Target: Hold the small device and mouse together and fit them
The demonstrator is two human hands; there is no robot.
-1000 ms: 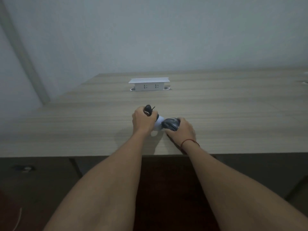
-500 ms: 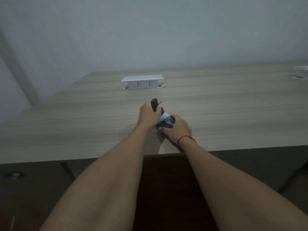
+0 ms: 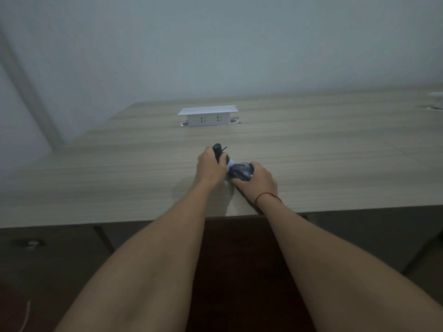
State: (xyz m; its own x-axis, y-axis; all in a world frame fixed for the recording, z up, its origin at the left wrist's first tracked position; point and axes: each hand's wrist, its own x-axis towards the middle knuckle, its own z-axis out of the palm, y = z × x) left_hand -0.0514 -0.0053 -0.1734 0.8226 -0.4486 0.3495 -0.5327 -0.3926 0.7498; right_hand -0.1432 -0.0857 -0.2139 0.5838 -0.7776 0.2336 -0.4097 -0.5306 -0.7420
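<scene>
just above the centre of the frame i see both hands close together over the near part of the desk. the left hand [image 3: 211, 166] is curled round a small black tool [image 3: 218, 150] whose end pokes up past the knuckles. the right hand [image 3: 257, 180] clasps a dark computer mouse [image 3: 241, 172]. a bit of white material [image 3: 231, 164] sits between them, touching the mouse. i judge the work on the mouse mid-way, with nothing yet put down. the wooden desk [image 3: 335, 164] carries a white pop-up socket box [image 3: 207, 116] in the upper middle, before a plain pale wall [image 3: 215, 44].
</scene>
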